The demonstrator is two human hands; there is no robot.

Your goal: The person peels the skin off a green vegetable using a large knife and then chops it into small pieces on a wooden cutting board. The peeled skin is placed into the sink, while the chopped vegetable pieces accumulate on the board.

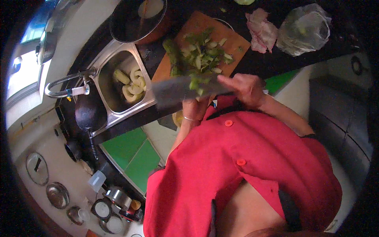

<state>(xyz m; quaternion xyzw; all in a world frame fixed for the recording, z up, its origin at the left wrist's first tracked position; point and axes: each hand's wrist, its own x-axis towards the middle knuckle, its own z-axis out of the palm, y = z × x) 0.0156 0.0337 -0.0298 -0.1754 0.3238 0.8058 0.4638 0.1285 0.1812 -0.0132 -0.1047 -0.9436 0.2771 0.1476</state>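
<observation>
My right hand [247, 89] grips a broad cleaver [171, 90] by the handle, index finger laid along the blade. The blade is blurred and lies across the near corner of a wooden cutting board [162, 70]. Small bright green pieces [197, 83] show at the blade's face. Just below the blade is my left hand [195, 106], a bracelet on its wrist; its fingers are mostly hidden, so what it holds cannot be seen. Chopped green vegetable [204, 56] is heaped on the board, beside a long dark green vegetable [173, 57] resembling a cucumber.
Left of the board, a steel sink [142, 66] contains pale peeled vegetable pieces [134, 89]. A curved faucet [63, 84] and a dark round pan [88, 114] adjoin it. Behind stands a large pot [124, 26]. A crumpled pink bag or cloth [260, 31] and clear plastic bag [305, 32] lie right.
</observation>
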